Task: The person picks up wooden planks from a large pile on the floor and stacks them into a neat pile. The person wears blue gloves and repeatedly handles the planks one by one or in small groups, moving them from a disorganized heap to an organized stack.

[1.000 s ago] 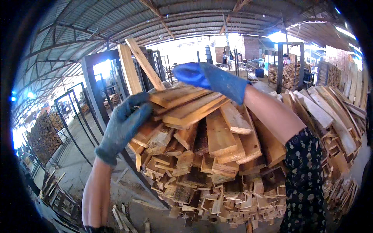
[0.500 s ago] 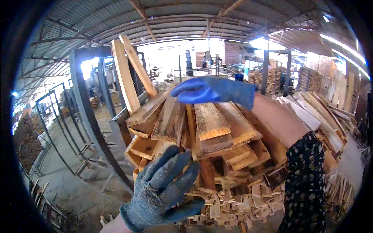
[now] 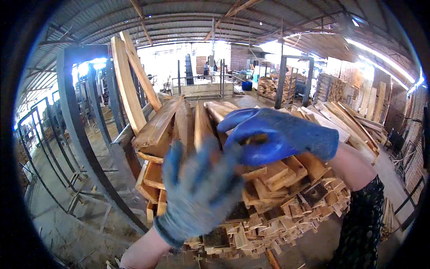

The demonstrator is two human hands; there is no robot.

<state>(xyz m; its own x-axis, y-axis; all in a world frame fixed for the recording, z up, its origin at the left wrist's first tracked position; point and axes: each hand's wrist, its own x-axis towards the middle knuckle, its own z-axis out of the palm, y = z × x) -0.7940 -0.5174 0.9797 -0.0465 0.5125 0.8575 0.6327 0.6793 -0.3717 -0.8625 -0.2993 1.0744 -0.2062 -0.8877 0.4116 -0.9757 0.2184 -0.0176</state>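
Observation:
A stack of rough wooden boards (image 3: 154,123) stands before me, their cut ends facing me. My left hand (image 3: 197,195), in a grey-blue glove, is in front of the left and middle boards. Its fingers are spread and smeared by motion, with nothing seen in them. My right hand (image 3: 280,136), in a blue glove, bends over a wooden board (image 3: 219,110) on top, fingers toward the left. Brown shows in the gap between its fingers and thumb. The near end of that board is hidden behind the hand.
A dark metal frame (image 3: 78,121) rises on the left, with two upright planks (image 3: 127,85) leaning beside it. Short wood ends (image 3: 273,219) are packed below the boards. More planks (image 3: 345,123) lie piled at right. A blue barrel (image 3: 247,85) stands farther back.
My view has swung to the right. My right hand has come nearer and lower, from flat above the boards to bent over one. The left hand has risen slightly and now blurs.

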